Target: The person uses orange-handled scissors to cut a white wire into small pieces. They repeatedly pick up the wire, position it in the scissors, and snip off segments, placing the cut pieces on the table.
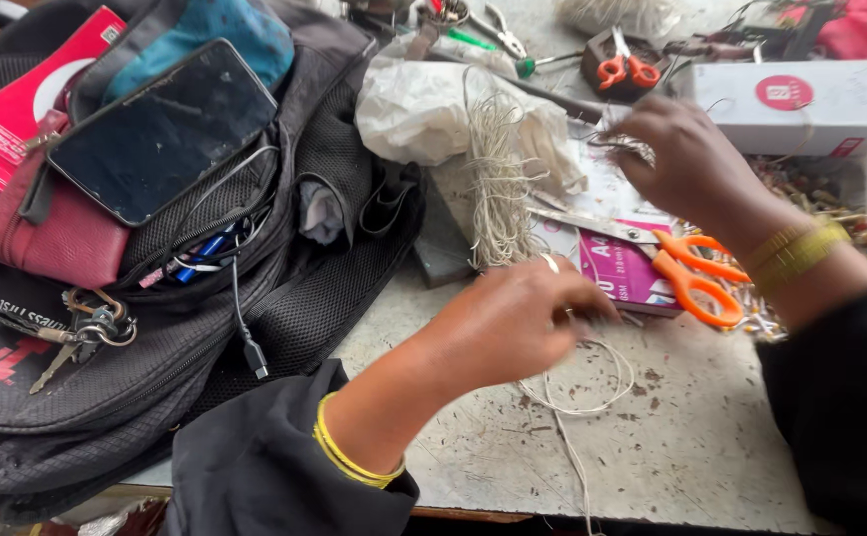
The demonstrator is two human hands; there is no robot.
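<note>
Head view, step in hand: a length of white string [577,397] is being drawn out; the work is judged to be mid-pull, with the strand not yet cut.
Left hand [513,323]: the grip is pressed together on the string, pinched at the fingertips; a loop of it trails below and toward the person from the grip, down to the near table [691,447] edge.
Right hand [686,159]: raised beyond and to the right of the left grip; its fingers are curled onto a small frayed tuft [620,146], though whether the tuft is truly pinched cannot be told because of blur.
Supply: a hank of white string [498,179] lies just beyond the left grip, draped over crumpled paper [423,109].
Next move, judged: a steady pinch and a clear pull line toward the person would be called for; the orange-handled scissors [671,263], lying just right of the left grip on a pink packet [617,268], are within easy reach.
Edges and room: left of the grip the table is crowded by a black backpack [284,288] carrying a phone [160,129] and keys [76,328]; a white box [800,104] closes the far right. Bare table is left only below and right of the left grip.
</note>
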